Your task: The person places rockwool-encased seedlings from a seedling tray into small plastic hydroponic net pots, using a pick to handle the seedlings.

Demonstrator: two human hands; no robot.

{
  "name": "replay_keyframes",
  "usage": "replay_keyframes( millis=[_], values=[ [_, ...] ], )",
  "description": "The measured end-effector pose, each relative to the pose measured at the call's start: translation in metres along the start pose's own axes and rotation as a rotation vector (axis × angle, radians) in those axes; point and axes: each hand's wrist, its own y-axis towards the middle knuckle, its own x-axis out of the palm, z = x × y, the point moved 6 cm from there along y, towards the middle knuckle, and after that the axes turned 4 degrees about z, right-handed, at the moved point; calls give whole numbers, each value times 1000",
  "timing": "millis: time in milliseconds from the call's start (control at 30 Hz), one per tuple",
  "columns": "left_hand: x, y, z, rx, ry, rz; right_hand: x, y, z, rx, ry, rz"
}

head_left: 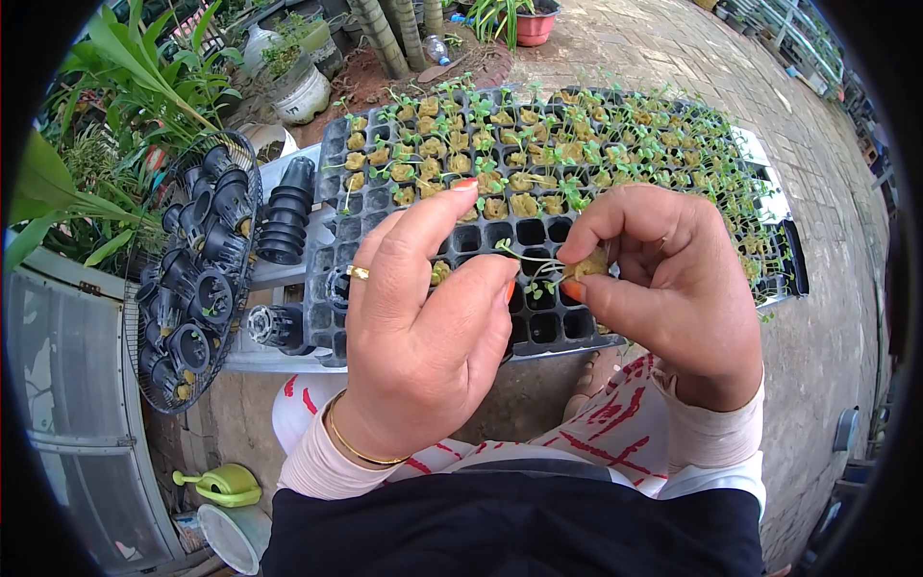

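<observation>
Between the thumb and fingers of my right hand (673,279) is a seedling plug (588,263), its pale stems and small leaves pointing left. My left hand (423,317) is raised beside it, thumb and index finger apart, with nothing seen between them. Both hands are over the front of a black seedling tray (543,327). Its near cells in the middle hold no plugs, while sponge plugs with green sprouts (524,205) fill many cells farther back and to the right.
At the left, a black wire basket (252,207) holds several black net pots. A stack of net pots (286,212) and a single net pot (276,327) lie between basket and tray. A green watering can (229,484) stands lower left; potted plants are behind.
</observation>
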Motion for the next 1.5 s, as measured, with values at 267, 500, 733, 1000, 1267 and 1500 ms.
replay_keyframes(
  millis=[267,500,733,1000,1267,1500],
  values=[
    [-13,2,16,-137,-300,-369,-4,-1,-2,11,96,-38],
    [-14,-2,21,-122,-273,-418,-5,-3,-2,47,98,-60],
    [-22,-1,5,-135,-215,-294,-7,0,2,65,149,-76],
    [14,-14,-20,-504,-852,-303,-5,0,-9,-190,27,-37],
    [30,-21,-16,-744,-1123,-359,0,-4,-28,-483,-253,22],
    [30,-23,-23,-764,-1097,-360,1,-4,-26,-528,-277,15]
  ],
)
